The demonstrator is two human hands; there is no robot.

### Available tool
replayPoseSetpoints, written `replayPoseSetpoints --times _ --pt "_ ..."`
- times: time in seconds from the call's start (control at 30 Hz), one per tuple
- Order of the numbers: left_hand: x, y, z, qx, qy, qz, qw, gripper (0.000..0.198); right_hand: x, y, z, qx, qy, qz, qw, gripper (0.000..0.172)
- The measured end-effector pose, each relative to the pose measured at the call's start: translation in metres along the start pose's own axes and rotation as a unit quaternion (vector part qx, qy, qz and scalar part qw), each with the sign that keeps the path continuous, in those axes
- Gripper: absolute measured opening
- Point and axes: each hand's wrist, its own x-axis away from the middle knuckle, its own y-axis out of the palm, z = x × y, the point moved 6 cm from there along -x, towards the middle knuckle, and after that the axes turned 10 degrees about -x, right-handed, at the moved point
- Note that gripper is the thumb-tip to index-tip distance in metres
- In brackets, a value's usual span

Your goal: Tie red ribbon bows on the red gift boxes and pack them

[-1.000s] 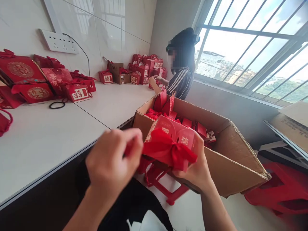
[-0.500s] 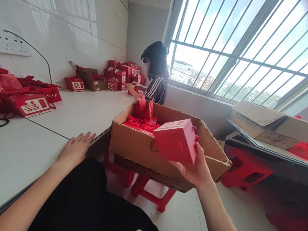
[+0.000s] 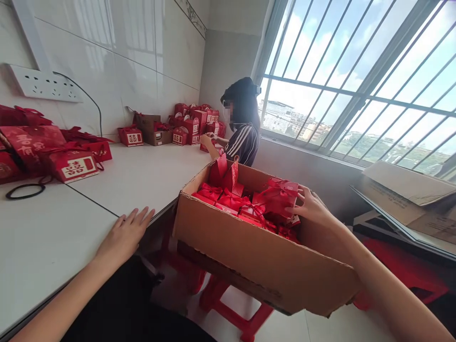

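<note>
My right hand (image 3: 313,207) reaches over the cardboard carton (image 3: 228,244), its fingers curled round the right end of a red gift box (image 3: 280,192). That gift box is tilted among several other red gift boxes (image 3: 230,199) with ribbons inside the carton. Part of its lower side is hidden behind its neighbours. At the near edge of the white table (image 3: 149,180), my left hand (image 3: 123,237) lies flat with its fingers stretched out, holding nothing.
Red gift boxes (image 3: 76,166) and a black ring-shaped band (image 3: 25,191) lie on the table's left. Beyond the carton, a person (image 3: 244,142) handles something red beside stacked red boxes (image 3: 199,121). A red stool (image 3: 235,304) stands beneath the carton. An opened carton (image 3: 409,199) is at right.
My right hand has carried the gift box from in front of the carton into it, away from me. My left hand stays on the table edge. The camera view has shifted slightly.
</note>
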Motion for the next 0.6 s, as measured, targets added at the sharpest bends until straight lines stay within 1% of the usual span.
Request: replayPoseSetpoints --times 0.07,0.1,0.17,0.23,0.3,0.37,0.47,0.57,0.6 --pt "0.001 0.002 0.000 -0.004 0.001 0.002 1.000 0.075 -0.006 0.010 0.010 -0.071 0.057 -0.048 0.995 0.083" --pt "0.001 0.003 -0.001 -0.006 0.000 0.005 1.000 0.076 -0.006 0.011 0.015 -0.100 0.076 -0.060 0.990 0.081" --pt "0.002 0.005 -0.001 -0.011 0.004 0.012 1.000 0.077 -0.001 0.005 0.022 -0.138 0.099 -0.075 0.983 0.074" --pt "0.003 0.007 -0.001 -0.017 0.011 0.020 1.000 0.077 0.005 -0.007 0.027 -0.146 0.115 -0.076 0.980 0.069" --pt "0.004 0.009 -0.001 -0.026 0.016 0.024 0.999 0.075 0.013 -0.016 0.028 -0.135 0.124 -0.079 0.980 0.070" --pt "0.005 0.010 -0.001 -0.030 0.018 0.026 0.999 0.074 0.022 -0.019 0.026 -0.125 0.141 -0.104 0.977 0.073" --pt "0.006 0.011 -0.002 -0.008 0.019 0.041 0.999 0.076 0.038 -0.009 0.019 -0.121 0.170 -0.156 0.965 0.075" --pt "0.005 0.012 -0.003 0.012 0.023 0.056 0.998 0.079 0.056 0.008 0.015 -0.115 0.189 -0.202 0.954 0.078" --pt "0.005 0.012 -0.003 0.008 0.024 0.055 0.998 0.078 0.063 0.013 0.015 -0.094 0.195 -0.205 0.954 0.080"
